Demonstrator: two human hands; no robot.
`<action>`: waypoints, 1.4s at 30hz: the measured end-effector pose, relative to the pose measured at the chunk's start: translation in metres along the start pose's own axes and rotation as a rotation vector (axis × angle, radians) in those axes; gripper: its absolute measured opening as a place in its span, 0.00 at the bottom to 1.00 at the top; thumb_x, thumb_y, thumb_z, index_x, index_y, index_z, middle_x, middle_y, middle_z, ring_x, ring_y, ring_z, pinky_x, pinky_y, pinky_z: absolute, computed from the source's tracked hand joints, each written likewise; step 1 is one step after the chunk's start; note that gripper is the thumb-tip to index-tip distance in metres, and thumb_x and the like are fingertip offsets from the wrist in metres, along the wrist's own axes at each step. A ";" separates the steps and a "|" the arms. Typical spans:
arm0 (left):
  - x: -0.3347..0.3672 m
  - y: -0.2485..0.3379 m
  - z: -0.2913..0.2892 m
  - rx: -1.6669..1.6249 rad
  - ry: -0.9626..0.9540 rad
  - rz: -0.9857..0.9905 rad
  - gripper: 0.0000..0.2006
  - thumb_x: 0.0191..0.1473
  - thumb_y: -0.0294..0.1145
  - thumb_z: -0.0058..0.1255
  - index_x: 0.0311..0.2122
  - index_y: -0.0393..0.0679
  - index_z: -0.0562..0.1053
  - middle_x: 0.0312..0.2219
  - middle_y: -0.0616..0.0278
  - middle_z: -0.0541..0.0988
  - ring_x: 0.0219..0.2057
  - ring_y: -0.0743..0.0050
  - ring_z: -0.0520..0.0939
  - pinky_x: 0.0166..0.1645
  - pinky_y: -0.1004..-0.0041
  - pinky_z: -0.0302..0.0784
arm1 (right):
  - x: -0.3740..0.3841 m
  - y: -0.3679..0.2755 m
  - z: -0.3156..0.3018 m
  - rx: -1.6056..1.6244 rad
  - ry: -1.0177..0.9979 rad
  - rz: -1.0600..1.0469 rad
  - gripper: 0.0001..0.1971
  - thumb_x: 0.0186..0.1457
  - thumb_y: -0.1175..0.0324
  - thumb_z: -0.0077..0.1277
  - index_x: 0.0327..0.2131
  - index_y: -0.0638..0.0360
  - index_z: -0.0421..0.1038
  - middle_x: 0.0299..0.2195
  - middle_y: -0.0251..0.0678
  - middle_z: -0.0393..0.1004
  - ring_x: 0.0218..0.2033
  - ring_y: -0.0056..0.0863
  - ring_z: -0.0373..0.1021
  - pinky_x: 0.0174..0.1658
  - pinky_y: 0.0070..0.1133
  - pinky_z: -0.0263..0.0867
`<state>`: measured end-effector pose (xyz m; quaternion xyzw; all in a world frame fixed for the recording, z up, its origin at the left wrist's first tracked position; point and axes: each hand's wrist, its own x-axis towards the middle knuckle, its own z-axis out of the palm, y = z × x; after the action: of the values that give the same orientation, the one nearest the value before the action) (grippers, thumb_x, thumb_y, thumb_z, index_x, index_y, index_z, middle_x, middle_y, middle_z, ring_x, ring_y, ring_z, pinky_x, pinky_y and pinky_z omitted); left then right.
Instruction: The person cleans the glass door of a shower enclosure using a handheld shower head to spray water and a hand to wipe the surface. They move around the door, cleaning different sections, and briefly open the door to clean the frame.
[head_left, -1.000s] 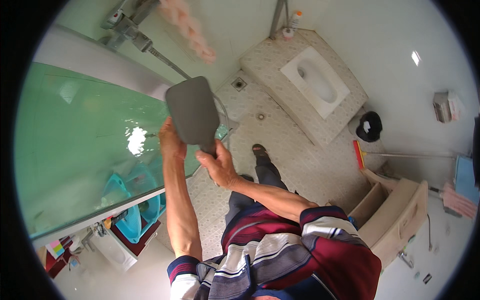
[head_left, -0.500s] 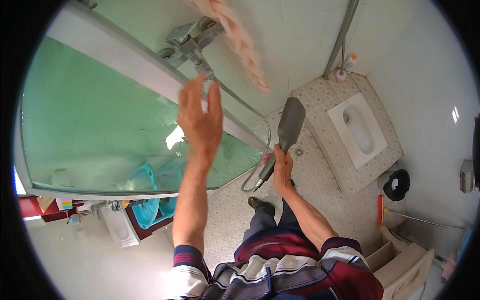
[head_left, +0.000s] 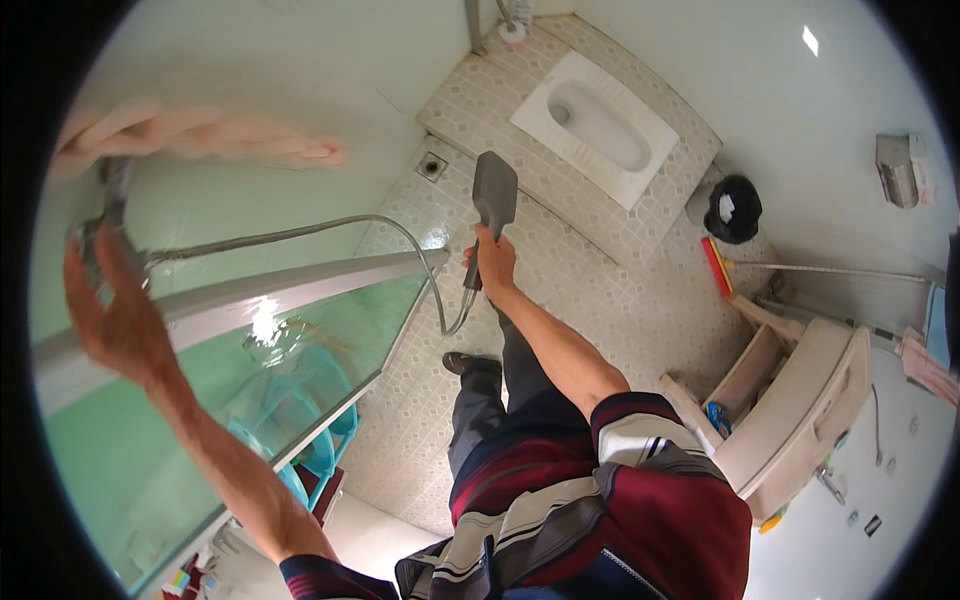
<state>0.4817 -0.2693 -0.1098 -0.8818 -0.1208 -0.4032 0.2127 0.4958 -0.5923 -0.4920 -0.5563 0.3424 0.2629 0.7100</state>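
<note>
My right hand (head_left: 497,263) is wrapped round the handle of a flat grey shower head (head_left: 495,190), held tilted above the tiled floor. A metal hose (head_left: 300,232) loops from its handle to the wall-mounted shower mixer tap (head_left: 118,188) at the far left. At that tap is my left hand (head_left: 125,335), fingers spread and partly covering it; whether they touch its lever I cannot tell. Behind the tap hangs a pink braided strip of soft material (head_left: 200,132), blurred.
A framed glass screen (head_left: 330,360) slants along the left, with turquoise baskets (head_left: 320,455) beyond it. A squat toilet (head_left: 600,125) is set in a raised step. To the right are a black bin (head_left: 733,208), a red-headed floor brush (head_left: 716,266) and a cream cabinet (head_left: 790,425).
The view has swung, bringing the tap and braided strip to the far left. My left hand has reached the tap from the air. The shower head remains in my right hand.
</note>
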 end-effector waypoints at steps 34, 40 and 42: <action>-0.634 0.039 -0.197 -0.026 -1.758 -1.494 0.07 0.54 0.27 0.53 0.35 0.35 0.78 0.27 0.61 0.80 0.29 0.75 0.77 0.35 0.75 0.73 | 0.426 0.085 -0.366 -0.167 0.621 0.072 0.27 0.51 0.51 0.59 0.34 0.73 0.67 0.23 0.47 0.72 0.17 0.33 0.71 0.21 0.27 0.73; -0.628 0.057 -0.198 0.026 -1.765 -1.562 0.07 0.54 0.27 0.53 0.36 0.36 0.78 0.26 0.64 0.79 0.27 0.78 0.75 0.33 0.77 0.71 | 0.424 0.085 -0.358 -0.197 0.560 0.060 0.27 0.53 0.51 0.58 0.36 0.73 0.68 0.24 0.46 0.73 0.18 0.31 0.73 0.24 0.27 0.76; -0.622 0.065 -0.198 -0.024 -1.708 -1.662 0.06 0.54 0.26 0.53 0.35 0.37 0.78 0.24 0.67 0.77 0.25 0.82 0.74 0.29 0.79 0.68 | 0.422 0.080 -0.357 -0.206 0.538 0.104 0.28 0.53 0.49 0.57 0.36 0.72 0.69 0.24 0.45 0.73 0.18 0.32 0.72 0.24 0.28 0.75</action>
<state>-0.0255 -0.4465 -0.4863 -0.5187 -0.7538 0.2987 -0.2710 0.6307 -0.9222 -0.9220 -0.6569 0.5179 0.1757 0.5190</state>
